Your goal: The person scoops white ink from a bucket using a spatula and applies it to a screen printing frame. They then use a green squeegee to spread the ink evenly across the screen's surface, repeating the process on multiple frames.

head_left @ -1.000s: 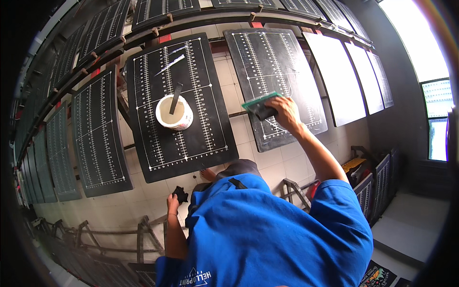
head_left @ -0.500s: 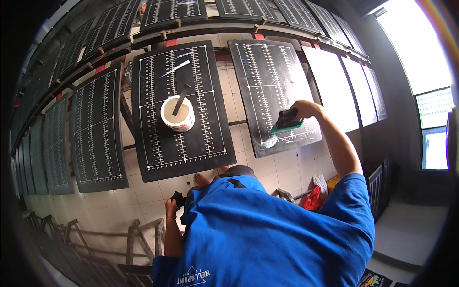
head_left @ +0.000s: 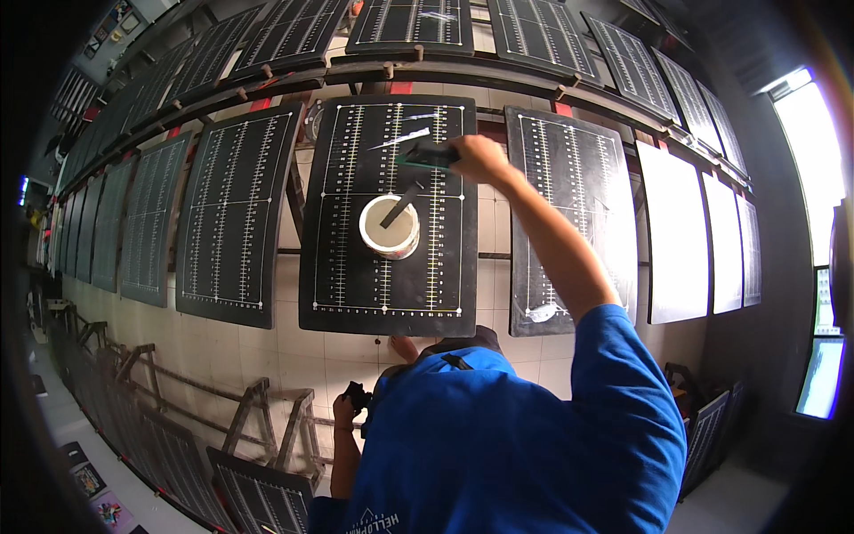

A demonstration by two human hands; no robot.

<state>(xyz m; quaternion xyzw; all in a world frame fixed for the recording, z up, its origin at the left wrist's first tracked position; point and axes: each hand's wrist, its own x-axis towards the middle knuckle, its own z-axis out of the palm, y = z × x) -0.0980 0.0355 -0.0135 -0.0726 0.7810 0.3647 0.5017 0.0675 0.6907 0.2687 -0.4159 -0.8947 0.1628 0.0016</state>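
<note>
My right hand (head_left: 480, 160) grips a squeegee (head_left: 429, 157) with a dark handle and green blade. It is over the far part of the middle black board (head_left: 356, 285), just beyond a white bucket (head_left: 375, 245); whether it touches the board I cannot tell. Pale paste fills the bucket, and a dark flat stick (head_left: 400, 206) leans in it. White scale marks cover the board, and whitish streaks (head_left: 409, 139) lie near the squeegee. Low beside my body, my left hand (head_left: 343, 411) is closed round a small black object (head_left: 358, 395), its kind unclear.
To the right lies another marked board (head_left: 578, 240) with a whitish smear (head_left: 541, 313) at its near edge. More boards (head_left: 236, 214) line both sides and a far row. Dark metal frames (head_left: 245, 418) stand behind me on the left, over pale floor tiles.
My right hand has carried the squeegee from the near part of the right board to the far part of the middle one. The view has shifted; my left hand still holds the black object.
</note>
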